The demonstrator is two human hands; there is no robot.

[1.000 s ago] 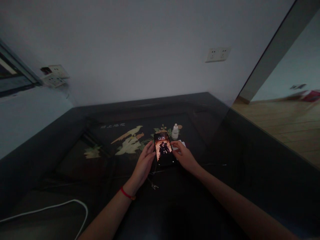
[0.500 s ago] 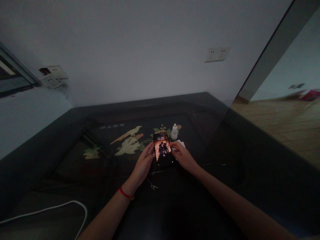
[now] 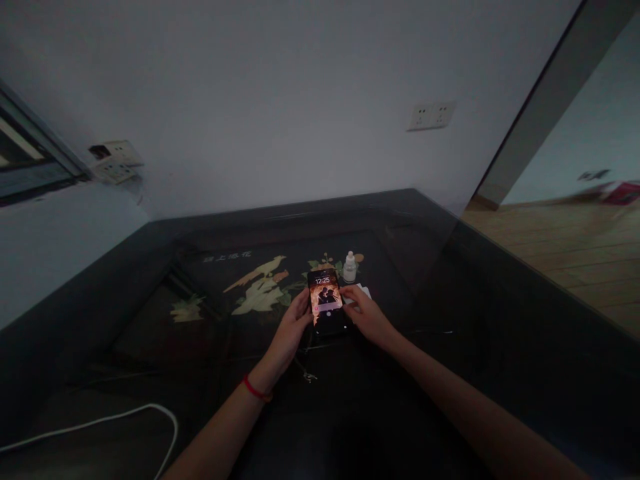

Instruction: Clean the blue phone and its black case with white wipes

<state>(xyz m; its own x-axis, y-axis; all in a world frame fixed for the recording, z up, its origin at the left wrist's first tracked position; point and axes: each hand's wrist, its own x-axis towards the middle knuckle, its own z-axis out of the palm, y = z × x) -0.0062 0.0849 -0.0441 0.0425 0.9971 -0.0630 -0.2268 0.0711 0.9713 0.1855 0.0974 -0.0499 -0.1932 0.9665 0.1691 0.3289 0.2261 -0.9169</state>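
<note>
A smartphone (image 3: 326,301) with its lock screen lit, reading 12:25, sits between both my hands over the dark table (image 3: 450,320). My left hand (image 3: 290,330) grips its left edge, fingers curled round it; a red band circles that wrist. My right hand (image 3: 367,313) holds the right edge with its fingers closed on the phone's side. Just beyond the phone stands a small white dropper bottle (image 3: 349,267). A white card-like piece (image 3: 364,291) lies partly under my right hand.
The table top bears a bird-and-flower inlay (image 3: 260,283). A white cable (image 3: 125,420) loops at the lower left. A small metal item on a cord (image 3: 307,375) lies near my left wrist. Wall sockets (image 3: 431,115) are on the wall; wooden floor (image 3: 565,247) lies to the right.
The phone's screen picture has shifted: its lower part is now dark with small icons. Both hands stay on the phone; the view has tilted slightly.
</note>
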